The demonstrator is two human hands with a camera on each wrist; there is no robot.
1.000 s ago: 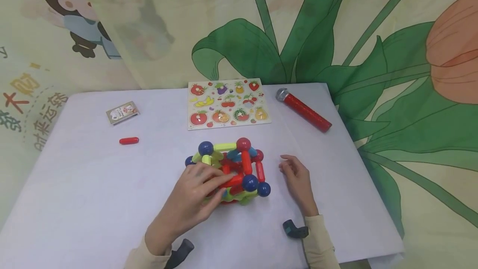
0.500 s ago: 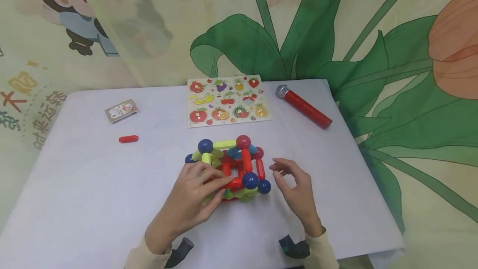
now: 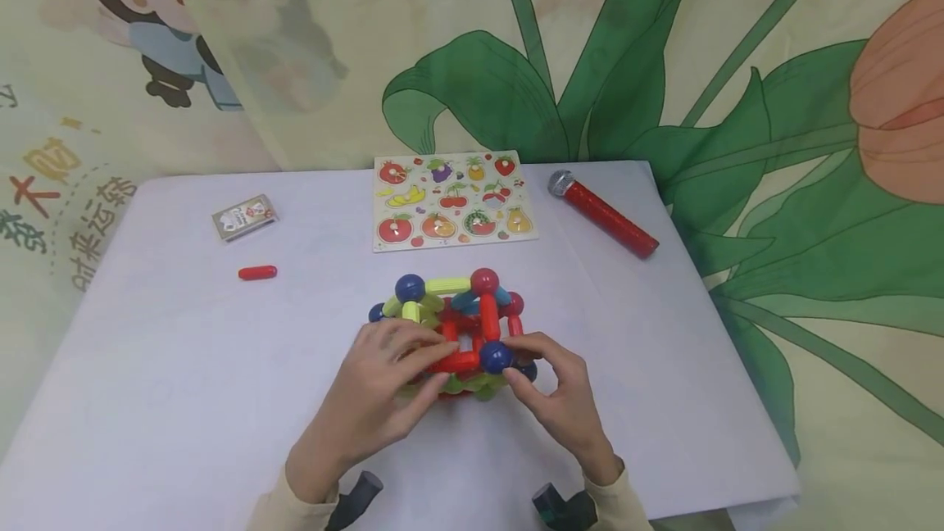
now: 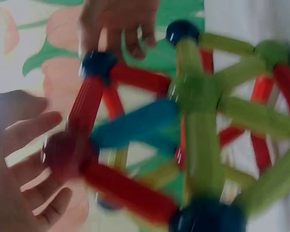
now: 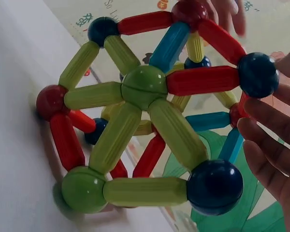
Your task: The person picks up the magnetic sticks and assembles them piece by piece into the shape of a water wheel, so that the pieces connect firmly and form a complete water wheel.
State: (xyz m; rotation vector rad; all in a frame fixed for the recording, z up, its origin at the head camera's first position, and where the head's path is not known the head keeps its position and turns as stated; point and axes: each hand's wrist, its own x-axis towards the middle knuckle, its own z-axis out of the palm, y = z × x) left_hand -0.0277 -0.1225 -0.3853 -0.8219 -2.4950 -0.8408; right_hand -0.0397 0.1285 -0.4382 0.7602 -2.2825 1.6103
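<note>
A magnetic stick-and-ball frame (image 3: 489, 318) of red, yellow-green and blue rods stands on the white table in front of me. My left hand (image 3: 372, 388) holds its near left corner, fingers and thumb around a red ball (image 4: 65, 152) that the hand hides in the head view. On the other side, my right hand (image 3: 564, 396) pinches a dark blue ball (image 3: 496, 357) at the near right corner between thumb and fingertips. In the right wrist view, a green ball (image 5: 145, 88) joins several rods on the side facing that camera.
Behind the frame lies a fruit puzzle board (image 3: 456, 203), with a red microphone (image 3: 608, 218) to its right. A loose red rod (image 3: 257, 273) and a small printed box (image 3: 245, 218) lie at the left. A patterned cloth (image 3: 310, 129) hangs behind the table.
My right hand has moved left from the tabletop to the frame and now pinches the dark blue ball. The left hand keeps its hold, and the frame has hardly shifted.
</note>
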